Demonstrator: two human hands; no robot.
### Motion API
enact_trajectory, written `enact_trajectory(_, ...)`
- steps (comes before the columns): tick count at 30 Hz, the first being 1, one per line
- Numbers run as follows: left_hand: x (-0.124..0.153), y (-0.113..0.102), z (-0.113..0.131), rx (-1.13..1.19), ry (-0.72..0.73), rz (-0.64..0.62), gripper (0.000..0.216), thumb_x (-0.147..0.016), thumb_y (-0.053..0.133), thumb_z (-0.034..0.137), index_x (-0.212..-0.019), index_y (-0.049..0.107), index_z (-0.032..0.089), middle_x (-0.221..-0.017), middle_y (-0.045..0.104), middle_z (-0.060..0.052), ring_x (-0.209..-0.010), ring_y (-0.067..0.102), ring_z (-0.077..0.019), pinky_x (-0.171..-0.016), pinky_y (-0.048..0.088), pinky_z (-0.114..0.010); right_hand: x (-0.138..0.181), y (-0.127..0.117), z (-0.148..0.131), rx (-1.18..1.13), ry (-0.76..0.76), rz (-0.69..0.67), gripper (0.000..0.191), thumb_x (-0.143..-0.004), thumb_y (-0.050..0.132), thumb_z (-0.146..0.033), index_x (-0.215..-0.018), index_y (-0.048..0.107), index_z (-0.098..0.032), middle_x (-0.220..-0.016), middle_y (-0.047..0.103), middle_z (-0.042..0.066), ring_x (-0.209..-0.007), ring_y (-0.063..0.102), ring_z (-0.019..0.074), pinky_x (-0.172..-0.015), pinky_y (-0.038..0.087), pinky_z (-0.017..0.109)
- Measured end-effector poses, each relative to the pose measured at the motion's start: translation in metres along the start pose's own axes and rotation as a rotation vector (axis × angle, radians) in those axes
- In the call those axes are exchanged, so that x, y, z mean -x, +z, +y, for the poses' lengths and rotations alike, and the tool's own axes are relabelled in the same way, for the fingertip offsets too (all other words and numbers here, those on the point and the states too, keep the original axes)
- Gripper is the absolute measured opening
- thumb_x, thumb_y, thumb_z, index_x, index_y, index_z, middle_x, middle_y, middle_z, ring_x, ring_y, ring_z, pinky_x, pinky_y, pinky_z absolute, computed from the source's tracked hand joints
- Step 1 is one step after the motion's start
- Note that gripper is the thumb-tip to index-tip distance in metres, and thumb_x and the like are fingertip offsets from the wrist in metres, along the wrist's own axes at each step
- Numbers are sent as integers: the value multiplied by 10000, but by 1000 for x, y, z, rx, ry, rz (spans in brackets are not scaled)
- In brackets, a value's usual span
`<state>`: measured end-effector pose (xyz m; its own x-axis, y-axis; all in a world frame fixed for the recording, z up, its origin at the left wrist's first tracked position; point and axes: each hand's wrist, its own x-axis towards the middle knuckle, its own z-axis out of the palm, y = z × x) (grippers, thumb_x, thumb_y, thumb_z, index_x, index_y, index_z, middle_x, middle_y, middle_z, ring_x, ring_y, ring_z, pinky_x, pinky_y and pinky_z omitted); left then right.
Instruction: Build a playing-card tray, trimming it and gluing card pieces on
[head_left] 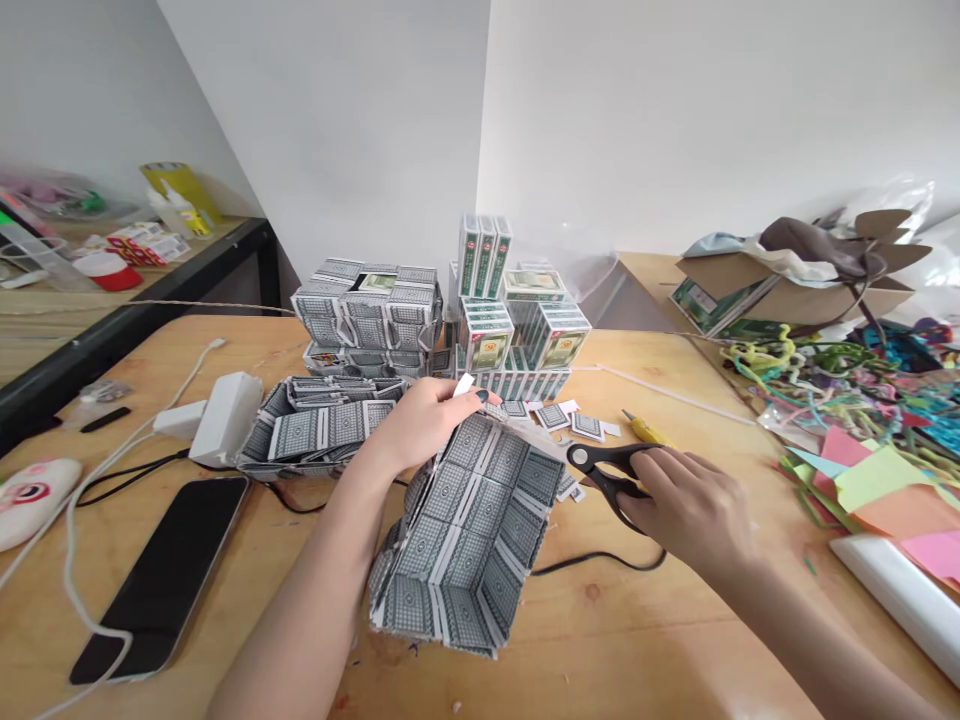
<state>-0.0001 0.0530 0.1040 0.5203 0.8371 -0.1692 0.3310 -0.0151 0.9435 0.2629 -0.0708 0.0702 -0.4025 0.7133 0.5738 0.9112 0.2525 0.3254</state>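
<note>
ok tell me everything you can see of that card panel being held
The card panel is a sheet of folded playing cards locked into a grid, with grey-green patterned backs and white borders. It looks like stiff paper, bent at its sides into a shallow trough. It stands tilted, lower edge near the table. The left hand grips its top edge; the scissors in the right hand meet its upper right corner.

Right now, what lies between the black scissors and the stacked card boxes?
In the head view, small cut card pieces lie scattered between the scissors and the card boxes.
</note>
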Motion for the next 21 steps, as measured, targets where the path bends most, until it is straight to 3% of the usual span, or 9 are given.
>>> enact_trajectory(14, 3, -2, 3, -16, 6, -6, 378, -778, 485, 407, -988, 692, 169, -769, 640, -26, -716, 544, -179, -642, 374, -272, 2, 2, 0, -8, -61, 90, 215, -768, 501, -184, -581, 396, -198, -498, 436, -39, -505, 407, 98, -535, 318, 238)
enact_trajectory(21, 3, -2, 1, -17, 15, -8, 392, -768, 486, 421, -982, 692, 165, -737, 634, -18, -678, 535, -168, -618, 371, -266, 2, 4, 2, -16, -61, 71, 221, -762, 497, -179, -567, 394, -199, -485, 431, -44, -486, 417, 89, -510, 304, 237)
